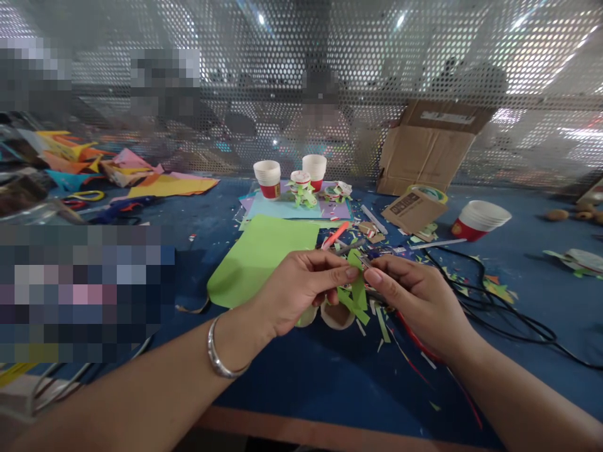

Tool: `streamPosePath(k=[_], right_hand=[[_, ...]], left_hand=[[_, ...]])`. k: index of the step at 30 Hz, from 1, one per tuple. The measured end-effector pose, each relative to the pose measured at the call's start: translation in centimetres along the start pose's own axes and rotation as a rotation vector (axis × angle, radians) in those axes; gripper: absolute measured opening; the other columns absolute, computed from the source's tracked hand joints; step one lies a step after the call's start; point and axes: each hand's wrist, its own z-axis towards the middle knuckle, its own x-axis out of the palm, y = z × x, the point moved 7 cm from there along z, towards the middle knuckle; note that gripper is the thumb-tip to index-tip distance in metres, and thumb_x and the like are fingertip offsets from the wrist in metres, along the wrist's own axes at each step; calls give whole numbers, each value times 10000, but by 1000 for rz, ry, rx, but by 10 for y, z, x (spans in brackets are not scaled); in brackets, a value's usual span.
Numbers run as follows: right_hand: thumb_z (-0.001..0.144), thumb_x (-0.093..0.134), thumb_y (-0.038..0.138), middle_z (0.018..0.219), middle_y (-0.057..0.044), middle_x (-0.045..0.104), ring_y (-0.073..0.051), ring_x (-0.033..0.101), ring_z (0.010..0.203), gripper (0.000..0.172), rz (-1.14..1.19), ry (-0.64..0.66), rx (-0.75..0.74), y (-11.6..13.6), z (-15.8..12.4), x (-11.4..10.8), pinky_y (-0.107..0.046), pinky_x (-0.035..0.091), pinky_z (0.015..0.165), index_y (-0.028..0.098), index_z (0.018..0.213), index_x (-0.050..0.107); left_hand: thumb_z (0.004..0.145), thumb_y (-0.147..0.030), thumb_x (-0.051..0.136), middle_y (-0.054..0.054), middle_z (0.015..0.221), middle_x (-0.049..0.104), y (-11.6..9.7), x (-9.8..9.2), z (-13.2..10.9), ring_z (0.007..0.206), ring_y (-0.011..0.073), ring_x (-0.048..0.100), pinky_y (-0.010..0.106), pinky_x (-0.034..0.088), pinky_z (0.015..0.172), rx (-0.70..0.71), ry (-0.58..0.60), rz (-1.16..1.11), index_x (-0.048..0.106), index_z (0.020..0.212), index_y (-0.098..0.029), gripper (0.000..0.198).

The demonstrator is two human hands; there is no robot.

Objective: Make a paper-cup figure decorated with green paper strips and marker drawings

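My left hand [306, 285], with a silver bangle at its wrist, pinches a narrow strip of green paper [358, 292] between thumb and fingers. My right hand [419, 298] is closed just beside it, thumb against index finger. A thin grey metal tip [362, 259] shows at its fingertips; most of that tool is hidden. A red curved piece [414, 336] shows beneath the right palm, and I cannot tell whether the hand holds it. Below the fingers lie a paper cup [337, 316] on its side and green scraps. A large green sheet [268, 254] lies to the left.
Behind stand white-and-red cup stacks [267, 179], small paper-cup figures [301, 188] and an orange marker [336, 235]. An open cardboard box [419, 154] leans at the perforated screen. Farther right are another cup stack [480, 220] and black cable [513, 320]. Coloured paper [172, 184] lies left.
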Motion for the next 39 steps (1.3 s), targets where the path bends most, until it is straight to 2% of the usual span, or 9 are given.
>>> streamPosePath(k=[8, 12, 18, 22, 26, 29, 32, 36, 39], right_hand=[[950, 626, 569, 676, 13, 528, -126, 430, 615, 401, -33, 9, -20, 3, -1, 0, -262, 343, 548, 200, 807, 693], [962, 610, 567, 716, 3, 573, -133, 462, 660, 416, -31, 22, -25, 1, -2, 1, -255, 379, 595, 197, 784, 679], [975, 599, 552, 709, 6, 593, -130, 476, 653, 408, -37, 24, -52, 4, 0, 0, -250, 383, 597, 194, 804, 695], [995, 578, 528, 637, 27, 504, -113, 417, 606, 438, -41, 11, -75, 7, 0, -2, -251, 335, 556, 194, 724, 657], [988, 583, 550, 623, 39, 431, -101, 350, 574, 467, 18, -41, -19, 1, -1, -5, -255, 278, 504, 193, 687, 586], [959, 620, 579, 603, 60, 371, -93, 278, 538, 449, 118, -69, 30, -5, -1, -4, -259, 228, 470, 200, 720, 588], [942, 645, 580, 605, 66, 355, -90, 254, 538, 437, 169, -89, 40, -5, -1, -4, -258, 215, 469, 200, 734, 589], [931, 670, 556, 657, 47, 411, -101, 315, 594, 424, 125, -86, 7, -1, -2, -4, -257, 267, 514, 193, 728, 589], [875, 748, 524, 691, 36, 457, -116, 383, 646, 388, 123, -65, 9, -2, -2, -1, -258, 318, 563, 193, 740, 595]], left_hand=[[729, -346, 900, -34, 570, 606, 8, 5, 0, 485, 32, 524, 172, 316, 470, -32, -7, -22, 787, 772, -151, 230], [678, -374, 932, -37, 574, 605, 9, 6, -1, 487, 34, 524, 174, 314, 467, -42, -10, -19, 783, 766, -146, 287], [655, -421, 939, -48, 528, 581, 11, 8, -2, 463, 33, 517, 162, 317, 451, -52, -1, -24, 771, 773, -141, 347], [669, -440, 927, -46, 531, 588, 11, 9, -2, 461, 31, 527, 155, 313, 451, -52, 3, -17, 758, 790, -136, 368], [712, -441, 897, -41, 510, 590, 8, 7, -1, 464, 38, 522, 161, 313, 458, -16, -13, 26, 713, 754, -138, 357], [734, -423, 876, -25, 581, 633, 5, 4, 0, 512, 53, 542, 172, 344, 478, 35, -42, 94, 672, 747, -145, 345], [782, -426, 827, -13, 641, 659, -1, 0, -2, 564, 81, 570, 200, 400, 520, 132, -71, 255, 649, 767, -157, 323], [846, -333, 756, -13, 700, 663, -20, 1, -11, 617, 93, 588, 229, 449, 596, 365, -145, 609, 658, 788, -168, 200], [798, -178, 739, -23, 723, 625, -32, 6, -18, 639, 83, 564, 224, 439, 612, 525, -187, 778, 633, 737, -162, 122]])
